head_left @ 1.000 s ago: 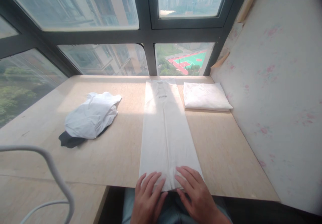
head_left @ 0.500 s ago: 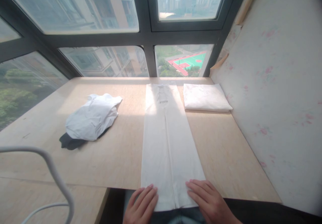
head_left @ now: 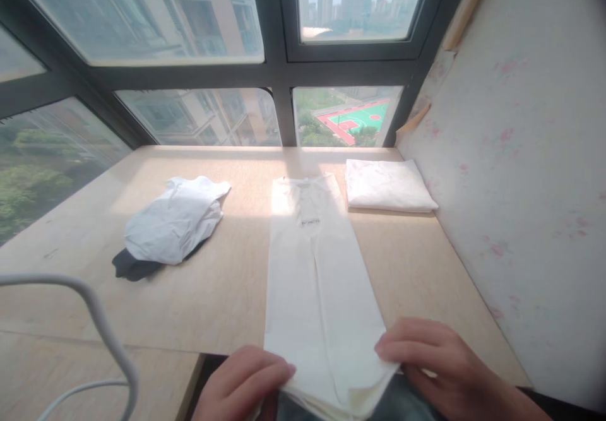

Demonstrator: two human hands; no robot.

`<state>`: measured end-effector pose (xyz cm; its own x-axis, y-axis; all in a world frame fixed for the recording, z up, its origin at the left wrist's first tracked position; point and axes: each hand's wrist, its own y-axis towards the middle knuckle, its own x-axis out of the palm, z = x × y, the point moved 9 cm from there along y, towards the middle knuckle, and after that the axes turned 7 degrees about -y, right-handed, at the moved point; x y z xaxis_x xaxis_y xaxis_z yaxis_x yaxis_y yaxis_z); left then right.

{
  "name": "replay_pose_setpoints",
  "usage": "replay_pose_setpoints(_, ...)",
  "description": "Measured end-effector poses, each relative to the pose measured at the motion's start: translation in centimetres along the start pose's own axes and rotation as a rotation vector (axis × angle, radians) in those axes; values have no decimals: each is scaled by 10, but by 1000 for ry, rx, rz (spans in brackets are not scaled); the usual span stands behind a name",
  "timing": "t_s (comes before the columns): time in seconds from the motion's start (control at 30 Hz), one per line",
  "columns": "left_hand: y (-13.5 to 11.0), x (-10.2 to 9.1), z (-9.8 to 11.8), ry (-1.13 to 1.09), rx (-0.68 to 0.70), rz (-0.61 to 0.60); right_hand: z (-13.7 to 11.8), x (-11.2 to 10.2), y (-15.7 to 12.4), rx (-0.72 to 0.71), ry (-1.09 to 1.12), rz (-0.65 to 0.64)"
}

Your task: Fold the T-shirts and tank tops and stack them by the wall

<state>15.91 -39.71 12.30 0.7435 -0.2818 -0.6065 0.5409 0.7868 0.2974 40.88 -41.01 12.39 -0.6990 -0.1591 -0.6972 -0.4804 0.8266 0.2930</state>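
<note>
A white shirt [head_left: 315, 276], folded into a long narrow strip, lies down the middle of the wooden tabletop [head_left: 222, 282]. Its collar end with a small label points toward the window. My left hand [head_left: 241, 383] pinches the near left corner of the strip. My right hand [head_left: 435, 364] pinches the near right corner. Both hands have the near hem raised off the table edge, and it sags between them.
A neatly folded white garment [head_left: 386, 185] rests at the far right by the papered wall [head_left: 521, 156]. A crumpled white garment [head_left: 175, 219] lies at the left over a dark cloth [head_left: 130, 265]. A white curved tube [head_left: 101, 326] crosses the near left. Windows [head_left: 265, 74] stand behind the table.
My hands went from lying flat on the near end of the strip to gripping its corners. The near hem has lifted, and the shirt has slid toward me.
</note>
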Motion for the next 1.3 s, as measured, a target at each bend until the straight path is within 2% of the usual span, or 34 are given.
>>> replay_pose_setpoints(0.07,38,-22,-44,-21,-160,209,40,-15,40,77,32,100)
replay_pose_setpoints(0.1,57,-23,-74,-57,-273,254,67,-19,60,155,22,150)
replay_pose_setpoints(0.17,89,-16,-137,-43,-502,271,128,-14,93,367,17,213)
replay_pose_setpoints(0.23,113,-7,-181,16,-586,278,177,1,114,539,-21,200)
replay_pose_setpoints(0.3,122,-1,-207,71,-622,291,205,15,122,613,-56,219)
replay_pose_setpoints(0.37,120,2,-218,100,-630,300,219,24,119,627,-72,257)
replay_pose_setpoints(0.57,106,-8,-217,161,-608,350,227,29,105,596,-107,359)
replay_pose_setpoints(0.63,107,-12,-212,208,-590,378,223,27,104,571,-141,398)
replay_pose_setpoints(0.7,110,-10,-200,261,-549,400,208,26,105,505,-237,433)
replay_pose_setpoints(0.77,115,1,-179,334,-460,385,184,33,109,385,-369,415)
replay_pose_setpoints(0.87,124,42,-144,513,-235,198,151,66,117,206,-530,237)
replay_pose_setpoints(0.93,124,73,-135,619,-147,47,143,90,118,164,-606,101)
replay_pose_setpoints(1.0,121,90,-141,666,-164,-29,145,105,118,178,-668,18)
replay_pose_setpoints(1.13,114,96,-153,706,-222,-40,153,114,115,205,-706,-39)
replay_pose_setpoints(1.3,98,98,-141,718,-201,-38,140,115,101,182,-675,-37)
